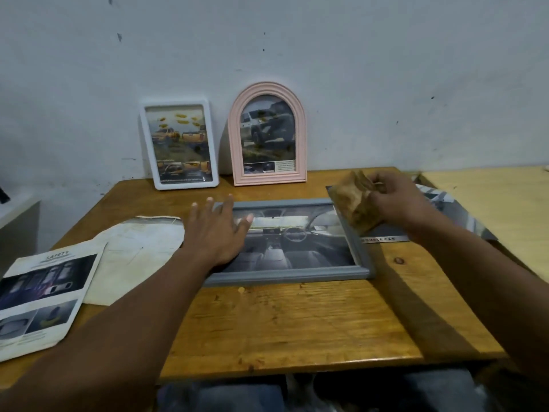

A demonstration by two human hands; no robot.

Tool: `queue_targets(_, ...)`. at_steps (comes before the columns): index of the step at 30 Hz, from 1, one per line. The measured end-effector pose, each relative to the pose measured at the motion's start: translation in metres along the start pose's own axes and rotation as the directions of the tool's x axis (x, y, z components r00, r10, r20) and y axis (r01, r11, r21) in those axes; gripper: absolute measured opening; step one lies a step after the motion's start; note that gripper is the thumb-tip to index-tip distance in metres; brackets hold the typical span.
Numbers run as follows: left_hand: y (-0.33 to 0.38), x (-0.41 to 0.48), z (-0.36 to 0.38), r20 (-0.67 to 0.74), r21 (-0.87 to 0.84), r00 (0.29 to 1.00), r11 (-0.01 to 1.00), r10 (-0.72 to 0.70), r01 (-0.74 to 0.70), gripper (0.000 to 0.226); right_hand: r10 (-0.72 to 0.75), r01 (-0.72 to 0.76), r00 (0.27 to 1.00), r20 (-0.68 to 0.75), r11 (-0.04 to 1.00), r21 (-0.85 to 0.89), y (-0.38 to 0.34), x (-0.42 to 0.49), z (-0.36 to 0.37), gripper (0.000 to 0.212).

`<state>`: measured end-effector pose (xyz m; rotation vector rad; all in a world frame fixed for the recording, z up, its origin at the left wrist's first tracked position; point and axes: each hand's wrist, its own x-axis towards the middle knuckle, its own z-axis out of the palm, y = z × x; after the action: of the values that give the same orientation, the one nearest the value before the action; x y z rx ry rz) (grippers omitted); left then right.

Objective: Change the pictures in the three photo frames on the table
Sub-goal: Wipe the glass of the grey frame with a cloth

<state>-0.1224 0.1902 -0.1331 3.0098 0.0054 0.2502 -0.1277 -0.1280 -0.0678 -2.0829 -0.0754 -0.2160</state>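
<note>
A grey frame (297,275) lies flat on the wooden table (297,322), showing a car interior picture. My left hand (218,230) rests flat on its left end, fingers spread. My right hand (395,200) holds a crumpled brown cloth (355,203) just above the frame's right top corner. A white frame (179,143) with a yellow truck picture and a pink arched frame (269,135) with an SUV picture stand against the wall.
A car picture sheet (463,215) lies under my right hand at the table's right. A printed "SAFETY" sheet (44,295) and an arch-shaped white paper (139,251) lie at the left. A second lighter table (490,209) adjoins on the right.
</note>
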Motion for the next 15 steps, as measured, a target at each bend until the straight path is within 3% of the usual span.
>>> queue_targets(3, 0.044, 0.0, 0.0, 0.025, -0.153, 0.987, 0.976, 0.161, -0.156, 0.077, -0.003, -0.009, 0.995, -0.098, 0.992, -0.124, -0.007, 0.044, 0.003, 0.004)
queue_targets(4, 0.061, -0.003, 0.002, 0.051, -0.202, 0.975, 0.958, 0.217, -0.203, 0.077, -0.016, -0.001, 0.996, -0.092, 0.983, -0.181, -0.008, 0.053, 0.008, 0.011)
queue_targets(7, 0.096, -0.012, 0.017, 0.17, -0.266, 0.931, 0.925, 0.322, -0.271, 0.078, -0.017, 0.054, 0.995, 0.095, 0.915, -0.399, 0.013, 0.073, 0.035, 0.024)
queue_targets(9, 0.103, -0.017, 0.026, 0.195, -0.257, 0.923, 0.925, 0.333, -0.279, 0.077, 0.004, 0.099, 0.983, 0.184, 0.833, -0.545, 0.032, 0.067, 0.054, 0.031)
queue_targets(15, 0.102, -0.016, 0.031, 0.18, -0.278, 0.942, 0.933, 0.284, -0.228, 0.076, -0.095, 0.16, 0.987, 0.134, 0.727, -0.667, 0.051, 0.028, 0.064, 0.034)
